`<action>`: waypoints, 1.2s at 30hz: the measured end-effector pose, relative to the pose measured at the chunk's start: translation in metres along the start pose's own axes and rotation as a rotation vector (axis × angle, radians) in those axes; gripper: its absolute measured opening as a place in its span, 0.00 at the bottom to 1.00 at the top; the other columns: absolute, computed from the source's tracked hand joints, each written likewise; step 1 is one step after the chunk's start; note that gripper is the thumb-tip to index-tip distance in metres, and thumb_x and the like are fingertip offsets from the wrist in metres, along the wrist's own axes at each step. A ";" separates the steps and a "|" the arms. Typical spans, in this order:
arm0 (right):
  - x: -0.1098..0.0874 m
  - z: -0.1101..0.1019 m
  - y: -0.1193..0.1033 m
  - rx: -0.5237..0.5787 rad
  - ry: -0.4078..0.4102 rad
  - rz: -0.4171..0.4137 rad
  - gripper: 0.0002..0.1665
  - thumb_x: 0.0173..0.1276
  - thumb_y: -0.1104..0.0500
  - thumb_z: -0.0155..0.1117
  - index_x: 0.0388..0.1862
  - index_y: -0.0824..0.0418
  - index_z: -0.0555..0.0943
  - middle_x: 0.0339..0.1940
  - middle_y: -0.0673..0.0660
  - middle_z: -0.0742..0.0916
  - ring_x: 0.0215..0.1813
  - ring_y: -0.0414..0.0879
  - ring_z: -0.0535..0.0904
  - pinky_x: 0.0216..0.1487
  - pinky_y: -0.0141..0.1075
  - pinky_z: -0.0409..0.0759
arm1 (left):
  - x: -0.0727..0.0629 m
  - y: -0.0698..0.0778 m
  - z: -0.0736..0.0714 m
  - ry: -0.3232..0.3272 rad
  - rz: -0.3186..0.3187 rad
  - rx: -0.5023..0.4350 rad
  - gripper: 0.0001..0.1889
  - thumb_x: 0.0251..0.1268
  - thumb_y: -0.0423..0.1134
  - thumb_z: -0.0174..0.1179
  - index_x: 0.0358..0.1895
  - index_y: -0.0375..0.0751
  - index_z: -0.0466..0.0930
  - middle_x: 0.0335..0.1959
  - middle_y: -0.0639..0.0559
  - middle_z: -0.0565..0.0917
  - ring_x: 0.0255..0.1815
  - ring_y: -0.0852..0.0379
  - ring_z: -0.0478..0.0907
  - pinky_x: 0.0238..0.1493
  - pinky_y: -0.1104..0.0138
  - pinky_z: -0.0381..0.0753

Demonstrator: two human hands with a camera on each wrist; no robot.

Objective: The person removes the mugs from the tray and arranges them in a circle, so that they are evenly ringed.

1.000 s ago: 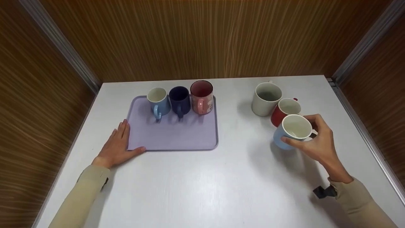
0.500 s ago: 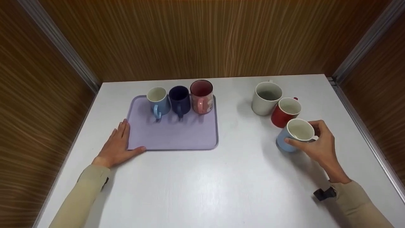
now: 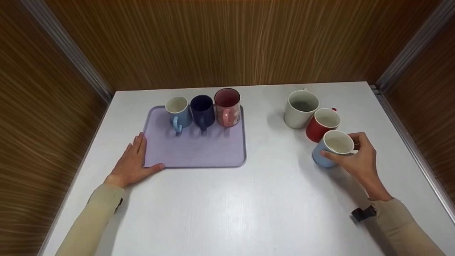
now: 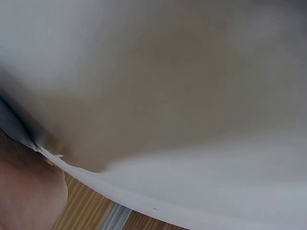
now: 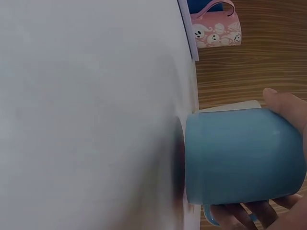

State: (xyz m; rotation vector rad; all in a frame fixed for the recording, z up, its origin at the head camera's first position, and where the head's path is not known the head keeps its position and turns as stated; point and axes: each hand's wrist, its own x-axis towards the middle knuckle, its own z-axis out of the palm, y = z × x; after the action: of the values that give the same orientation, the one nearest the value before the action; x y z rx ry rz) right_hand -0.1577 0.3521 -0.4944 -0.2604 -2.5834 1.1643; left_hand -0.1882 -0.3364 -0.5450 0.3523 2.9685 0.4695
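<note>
Right hand (image 3: 359,160): thumb and fingers gripping light blue mug (image 3: 324,156), just in front of red mug (image 3: 315,131); can't tell if base touches table (image 3: 227,209). White mug (image 3: 295,115) behind red. Left hand (image 3: 130,166): fingers straight, at corner of tray (image 3: 195,151) bearing three mugs (image 3: 203,116).

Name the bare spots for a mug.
Free: the front of the tray, before its three mugs; the table between tray and white mug; the near table between the sleeves. Crowded: the tray's back, and where white mug, red mug and held blue mug bunch.
</note>
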 end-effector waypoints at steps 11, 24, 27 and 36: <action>0.004 0.006 -0.003 -0.005 -0.014 -0.003 0.49 0.50 0.48 0.92 0.62 0.65 0.74 0.56 0.61 0.82 0.55 0.45 0.72 0.51 0.37 0.69 | 0.000 -0.001 0.001 0.001 -0.002 0.004 0.68 0.66 0.78 0.58 0.86 0.27 0.37 0.90 0.35 0.36 0.90 0.34 0.36 0.88 0.40 0.41; 0.006 0.013 -0.004 0.022 -0.008 -0.026 0.49 0.45 0.50 0.94 0.59 0.66 0.75 0.51 0.60 0.84 0.51 0.44 0.74 0.49 0.32 0.69 | -0.001 -0.002 0.001 0.005 0.007 -0.010 0.68 0.66 0.77 0.59 0.86 0.26 0.37 0.89 0.33 0.36 0.90 0.34 0.36 0.88 0.40 0.41; 0.007 0.014 -0.003 0.011 -0.006 -0.029 0.49 0.45 0.49 0.94 0.59 0.66 0.75 0.51 0.60 0.84 0.52 0.44 0.74 0.49 0.32 0.69 | -0.001 -0.001 0.000 -0.004 0.002 -0.009 0.68 0.66 0.78 0.59 0.86 0.27 0.36 0.89 0.34 0.36 0.90 0.34 0.35 0.88 0.40 0.40; 0.007 0.017 -0.004 0.003 -0.016 -0.024 0.50 0.47 0.48 0.93 0.61 0.66 0.74 0.54 0.62 0.84 0.54 0.47 0.75 0.50 0.34 0.70 | 0.001 -0.001 0.001 -0.006 -0.005 -0.001 0.69 0.65 0.79 0.58 0.86 0.28 0.35 0.90 0.35 0.35 0.90 0.35 0.35 0.88 0.40 0.41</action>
State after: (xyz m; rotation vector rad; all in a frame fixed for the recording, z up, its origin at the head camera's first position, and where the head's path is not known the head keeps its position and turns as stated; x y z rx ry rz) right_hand -0.1698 0.3401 -0.5009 -0.2203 -2.5910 1.1671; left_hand -0.1888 -0.3370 -0.5460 0.3460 2.9628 0.4686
